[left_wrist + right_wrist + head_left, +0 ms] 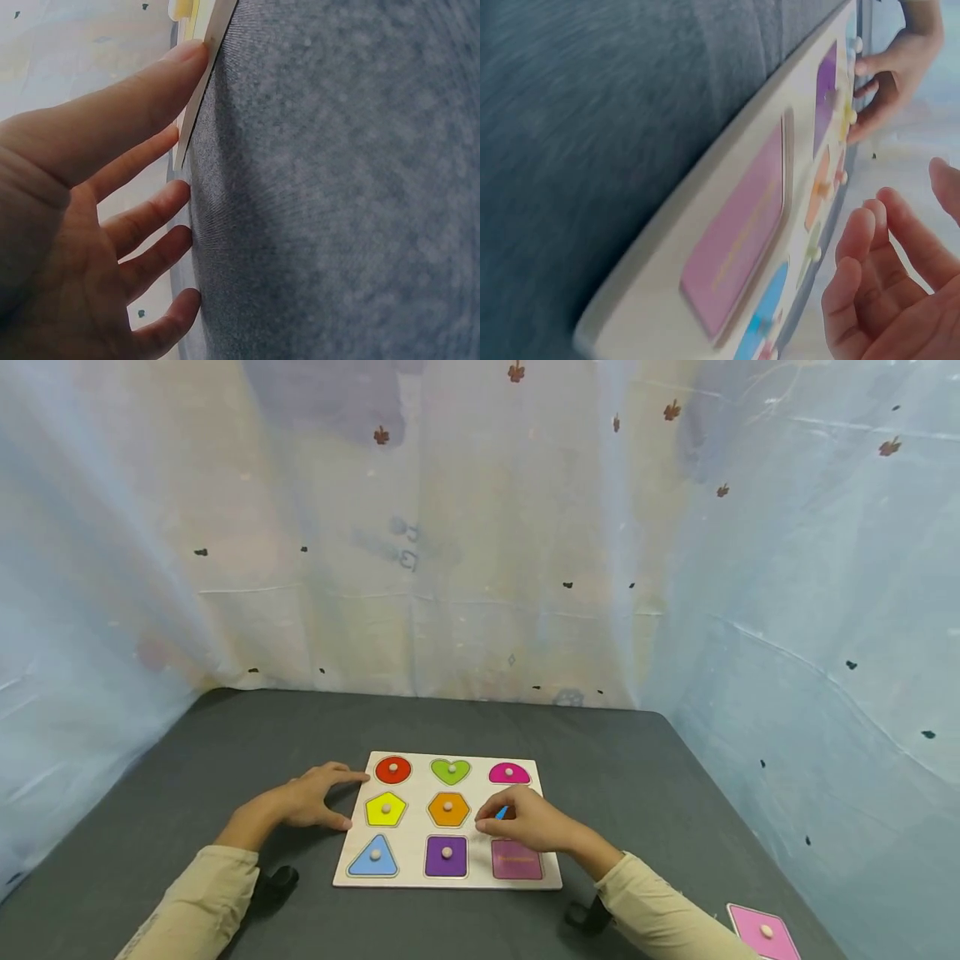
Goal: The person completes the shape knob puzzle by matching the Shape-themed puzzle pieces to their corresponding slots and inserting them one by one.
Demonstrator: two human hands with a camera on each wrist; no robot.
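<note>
A pale wooden shape puzzle board [411,852] lies flat on the table. My left hand [315,795] touches its left edge with thumb and index finger; in the left wrist view the other fingers [154,217] spread apart below. Over the board's right side hovers my right hand [525,820], its fingers loosely bent and holding nothing in the right wrist view. Beneath it a blue knobbed piece [763,311] sits in the board, mostly hidden in the head view. Nearer the front, a pink square recess [517,862] has no piece in it.
A pink square piece with a knob [780,939] lies at the table's front right, cut off by the frame. Other knobbed pieces, such as the purple square [456,867] and orange hexagon [438,814], sit in the board. Translucent sheeting [480,635] surrounds the dark table [600,752].
</note>
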